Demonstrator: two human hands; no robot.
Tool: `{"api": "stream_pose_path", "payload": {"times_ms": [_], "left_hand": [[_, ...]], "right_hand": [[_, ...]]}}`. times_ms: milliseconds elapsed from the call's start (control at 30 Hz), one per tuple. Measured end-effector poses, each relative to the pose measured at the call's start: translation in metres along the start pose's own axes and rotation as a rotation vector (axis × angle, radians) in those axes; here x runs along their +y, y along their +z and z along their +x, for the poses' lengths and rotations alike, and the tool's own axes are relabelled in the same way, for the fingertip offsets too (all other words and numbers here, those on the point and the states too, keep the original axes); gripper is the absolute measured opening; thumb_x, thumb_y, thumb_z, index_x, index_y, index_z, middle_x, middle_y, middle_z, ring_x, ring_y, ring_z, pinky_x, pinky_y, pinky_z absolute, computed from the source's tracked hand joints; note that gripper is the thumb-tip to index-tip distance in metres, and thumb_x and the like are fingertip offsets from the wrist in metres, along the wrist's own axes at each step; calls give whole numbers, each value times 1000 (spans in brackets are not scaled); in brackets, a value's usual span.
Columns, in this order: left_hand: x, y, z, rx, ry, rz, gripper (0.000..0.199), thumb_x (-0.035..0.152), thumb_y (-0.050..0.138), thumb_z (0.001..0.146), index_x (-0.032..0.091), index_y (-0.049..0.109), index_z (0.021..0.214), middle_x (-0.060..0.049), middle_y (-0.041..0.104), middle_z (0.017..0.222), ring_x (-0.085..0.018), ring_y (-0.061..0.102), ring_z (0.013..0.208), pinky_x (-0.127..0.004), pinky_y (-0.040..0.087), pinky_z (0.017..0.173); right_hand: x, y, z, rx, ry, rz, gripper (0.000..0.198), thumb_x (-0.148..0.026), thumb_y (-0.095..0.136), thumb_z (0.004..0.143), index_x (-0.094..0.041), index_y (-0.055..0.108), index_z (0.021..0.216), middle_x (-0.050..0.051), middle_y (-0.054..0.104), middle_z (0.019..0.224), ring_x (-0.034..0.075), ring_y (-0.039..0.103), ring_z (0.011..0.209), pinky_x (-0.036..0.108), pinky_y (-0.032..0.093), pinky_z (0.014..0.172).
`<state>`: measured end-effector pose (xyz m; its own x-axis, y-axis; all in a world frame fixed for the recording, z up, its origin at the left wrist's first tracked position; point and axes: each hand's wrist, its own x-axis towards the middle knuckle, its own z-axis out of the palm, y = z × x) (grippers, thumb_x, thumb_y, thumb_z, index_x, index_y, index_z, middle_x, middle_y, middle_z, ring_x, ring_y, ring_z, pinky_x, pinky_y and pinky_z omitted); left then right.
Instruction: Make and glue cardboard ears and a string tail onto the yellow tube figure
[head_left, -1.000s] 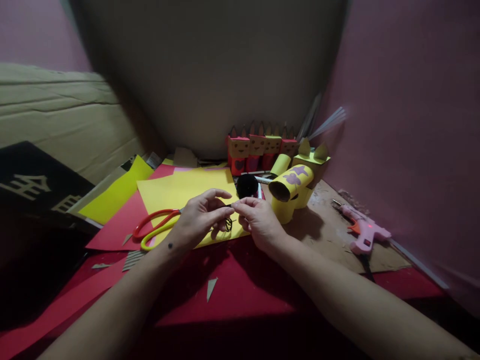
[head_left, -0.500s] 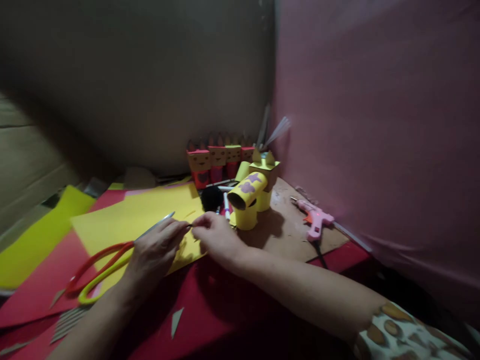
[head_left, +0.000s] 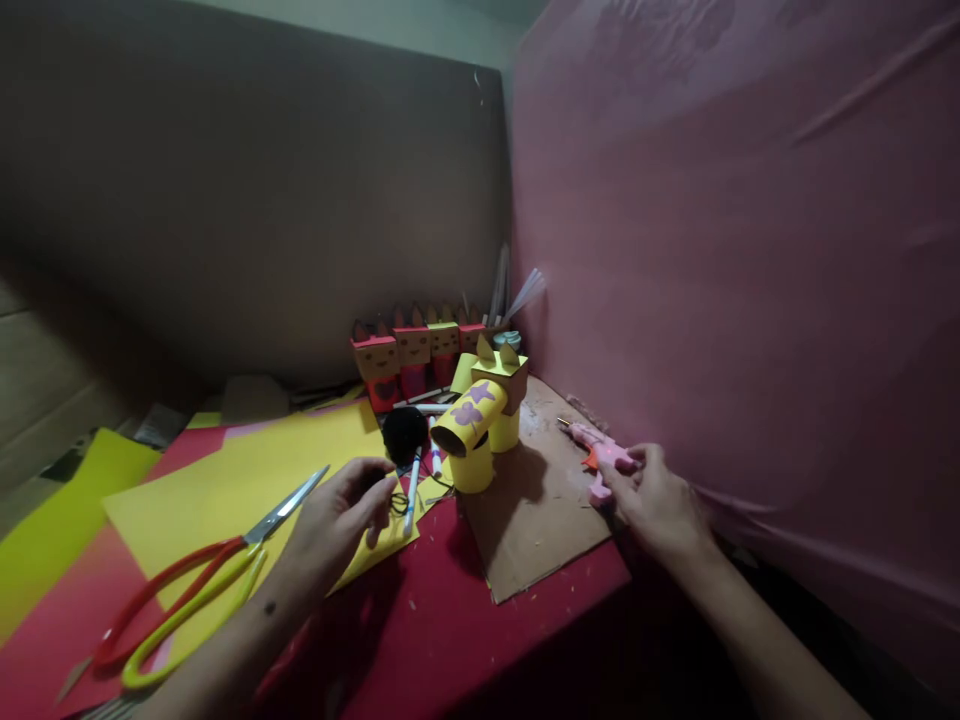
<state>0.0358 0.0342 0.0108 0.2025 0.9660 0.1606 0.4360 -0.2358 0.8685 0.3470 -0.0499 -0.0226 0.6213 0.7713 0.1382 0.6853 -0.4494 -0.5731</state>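
My right hand [head_left: 656, 500] has its fingers around the handle end of a pink hot glue gun [head_left: 611, 452] with an orange trigger, at the board's right edge. Over the yellow paper [head_left: 255, 465], my left hand [head_left: 358, 505] is closed, thumb near the fingertips; anything small between them is too dark to make out. Scissors [head_left: 255, 535] with one red and one yellow handle lie beside that wrist. Between the hands stands a yellow paper-tube animal figure [head_left: 472, 420] with purple shapes on its body and a boxy eared head.
Several red and cardboard figures [head_left: 412, 350] line the back. Near my left hand are a black fuzzy ball [head_left: 403, 433], white markers [head_left: 412, 490] and a dark wire loop. A cardboard sheet [head_left: 540, 530] lies on the red table [head_left: 450, 620]. A pink wall [head_left: 712, 250] rises at the right.
My right hand has left my left hand's fingertips and moved right onto the glue gun. My left hand stays over the yellow paper, off the scissors. The view has shifted.
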Motion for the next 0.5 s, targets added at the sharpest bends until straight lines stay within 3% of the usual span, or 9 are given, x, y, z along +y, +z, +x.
{"api": "stream_pose_path", "payload": {"times_ms": [100, 233, 500], "left_hand": [[11, 8, 15, -49, -3, -14, 51, 56, 62, 67, 17, 55, 100, 9, 48, 50, -11, 42, 41, -26, 38, 46], [17, 19, 30, -56, -7, 30, 47, 55, 63, 69, 17, 59, 97, 7, 50, 52, -10, 41, 40, -24, 33, 42], [21, 33, 51, -28, 15, 15, 36, 43, 63, 67, 17, 65, 91, 3, 59, 57, -14, 52, 49, -25, 39, 49]], "right_hand": [[-7, 7, 8, -33, 23, -46, 53, -52, 49, 84, -11, 47, 118, 23, 70, 98, 41, 67, 94, 42, 46, 72], [-17, 14, 12, -47, 43, -77, 45, -37, 53, 82, -9, 48, 117, 28, 69, 93, 45, 67, 91, 45, 44, 71], [0, 19, 7, 75, 155, 211, 36, -27, 57, 69, -17, 51, 103, 15, 67, 81, 38, 67, 83, 44, 46, 71]]}}
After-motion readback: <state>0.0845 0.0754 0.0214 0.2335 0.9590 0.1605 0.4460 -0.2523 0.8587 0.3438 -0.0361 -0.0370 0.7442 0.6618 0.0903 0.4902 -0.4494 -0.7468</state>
